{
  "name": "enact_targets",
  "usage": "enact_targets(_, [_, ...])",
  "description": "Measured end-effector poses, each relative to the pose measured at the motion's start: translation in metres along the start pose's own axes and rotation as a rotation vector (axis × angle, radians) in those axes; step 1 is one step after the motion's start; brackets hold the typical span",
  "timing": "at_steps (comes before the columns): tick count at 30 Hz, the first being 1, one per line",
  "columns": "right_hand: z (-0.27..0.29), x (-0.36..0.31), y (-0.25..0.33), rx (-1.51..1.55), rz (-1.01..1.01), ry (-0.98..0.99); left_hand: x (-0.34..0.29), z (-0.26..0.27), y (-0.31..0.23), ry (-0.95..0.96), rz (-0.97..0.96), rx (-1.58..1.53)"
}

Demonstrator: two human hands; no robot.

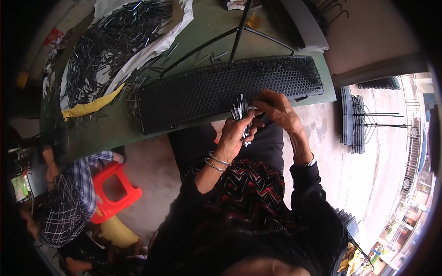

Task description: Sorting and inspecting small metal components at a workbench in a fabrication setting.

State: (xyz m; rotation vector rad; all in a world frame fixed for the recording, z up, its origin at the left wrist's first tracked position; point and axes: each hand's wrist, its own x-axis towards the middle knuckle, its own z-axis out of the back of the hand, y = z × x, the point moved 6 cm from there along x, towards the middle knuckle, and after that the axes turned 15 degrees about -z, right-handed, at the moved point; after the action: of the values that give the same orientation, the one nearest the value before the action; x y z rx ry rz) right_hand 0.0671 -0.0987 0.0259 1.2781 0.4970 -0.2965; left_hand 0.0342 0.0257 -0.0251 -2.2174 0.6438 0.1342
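Plainly, the panel (221, 89) gives the bearings, its long axis running left to right, with the right end angled away from the person. Off its left end lies a pile (124, 41) of dark strips, loose ones scattered toward the panel. Nearer the person than that same end, below it, stands a red stool (115, 206). Near the panel's middle, on the person's side, the left hand (235, 131) is wrapped around a bundle (240, 109) whose strips point roughly across the panel's long axis. Right of the bundle, the right hand (278, 112) is the nearer one to the panel, overlapping its near edge in view; the fingertips are bunched beside the bundle, but whether they grasp a strip cannot be told. Well beyond the panel's right end stand racks (353, 122).
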Motion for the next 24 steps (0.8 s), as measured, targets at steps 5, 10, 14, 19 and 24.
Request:
enact_targets(5, [0.003, 0.003, 0.001, -0.073, 0.017, -0.017, -0.001, -0.001, -0.001, 0.001, 0.063, 0.011])
enact_targets(10, [0.006, 0.003, 0.003, -0.227, 0.035, -0.064, 0.002, 0.003, 0.0, 0.032, 0.03, 0.05])
enact_targets(14, [0.004, 0.005, -0.003, -0.154, 0.039, -0.024, 0.003, 0.004, 0.0, 0.013, 0.028, 0.023])
enact_targets(19, [0.0, 0.001, -0.004, -0.101, 0.002, -0.005, 0.005, 0.004, -0.002, 0.034, -0.008, 0.003])
enact_targets(24, [-0.01, -0.007, 0.001, 0.232, -0.024, 0.075, 0.002, 0.006, -0.003, -0.054, 0.005, 0.01])
